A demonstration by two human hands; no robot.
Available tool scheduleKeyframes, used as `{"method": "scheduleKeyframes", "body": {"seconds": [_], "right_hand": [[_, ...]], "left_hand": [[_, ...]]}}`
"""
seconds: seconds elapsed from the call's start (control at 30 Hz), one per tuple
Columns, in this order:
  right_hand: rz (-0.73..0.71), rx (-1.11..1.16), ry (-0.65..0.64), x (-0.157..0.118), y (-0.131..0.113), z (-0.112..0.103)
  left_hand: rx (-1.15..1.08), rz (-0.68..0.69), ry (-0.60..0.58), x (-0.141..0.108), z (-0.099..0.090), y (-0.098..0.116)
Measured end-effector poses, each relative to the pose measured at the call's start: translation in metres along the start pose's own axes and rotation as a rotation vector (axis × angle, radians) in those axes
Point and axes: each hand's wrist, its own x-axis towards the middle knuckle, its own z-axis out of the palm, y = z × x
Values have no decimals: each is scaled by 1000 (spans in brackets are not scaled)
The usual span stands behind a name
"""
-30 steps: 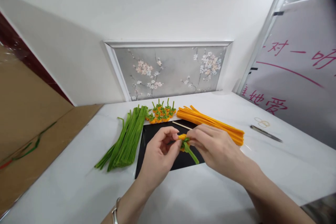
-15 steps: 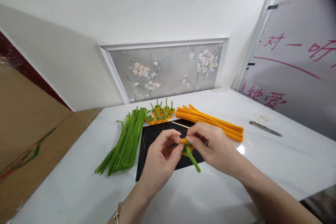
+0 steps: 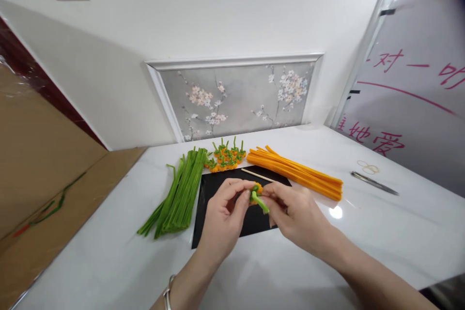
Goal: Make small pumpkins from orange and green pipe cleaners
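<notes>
Orange-and-green fuzzy piece [image 3: 257, 196], 1 off, over the black mat [image 3: 254, 228]: left hand [image 3: 224, 209] in a pinching grip on it, right hand [image 3: 302, 209] with fingertips bunched alongside (hold unclear); probably light, soft, bendable, best taken at its green centre.

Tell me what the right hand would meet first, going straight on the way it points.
Likely the small orange-and-green piece held in the left hand. The right hand is right beside it; whether they touch is unclear.
</notes>
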Motion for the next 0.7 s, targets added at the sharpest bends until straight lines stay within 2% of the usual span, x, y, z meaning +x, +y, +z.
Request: {"method": "scheduleKeyframes", "body": {"seconds": [0.13,0.27,0.37,0.5,0.6,0.7], "right_hand": [[-98,-134,79,0,-1,-3],[-110,-154,78,0,-3,-5],[-19,-63,7,2,-3,-6],[170,230,-140,6,2,-12],[225,368,-136,7,7,-18],[235,397,-110,7,9,-21]], "left_hand": [[44,46,-42,1,-3,4],[85,59,-75,2,-5,4],[75,43,-83,2,-6,2],[-8,-57,-71,3,-5,0],[-94,-144,-69,3,-4,0],[-179,-213,-77,2,-2,1]]}}
